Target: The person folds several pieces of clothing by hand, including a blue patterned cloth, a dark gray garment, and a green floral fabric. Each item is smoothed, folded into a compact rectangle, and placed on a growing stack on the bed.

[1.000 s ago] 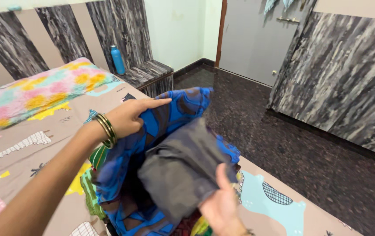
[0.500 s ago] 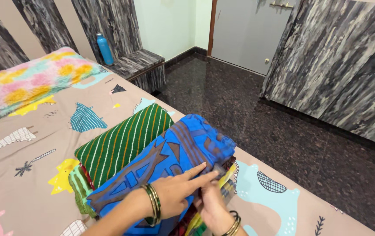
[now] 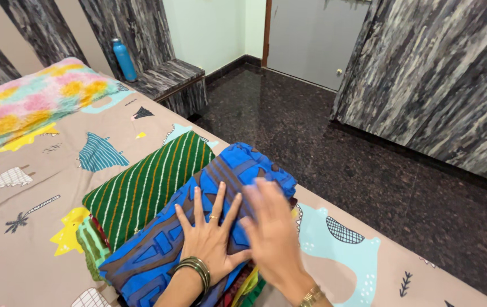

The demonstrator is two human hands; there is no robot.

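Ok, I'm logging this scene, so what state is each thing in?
blue patterned cloth: folded, topmost on its pile
green striped cloth: folded, beside it
left hand: flat, fingers spread, on blue cloth
right hand: open, blurred, over the blue cloth
blue bottle: upright
door: closed

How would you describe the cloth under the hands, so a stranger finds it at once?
On the bed, near its floor-side edge, lies a stack of folded clothes. The blue cloth is on top, under both hands. Its brown geometric pattern sets it apart from the green striped cloth beside it.
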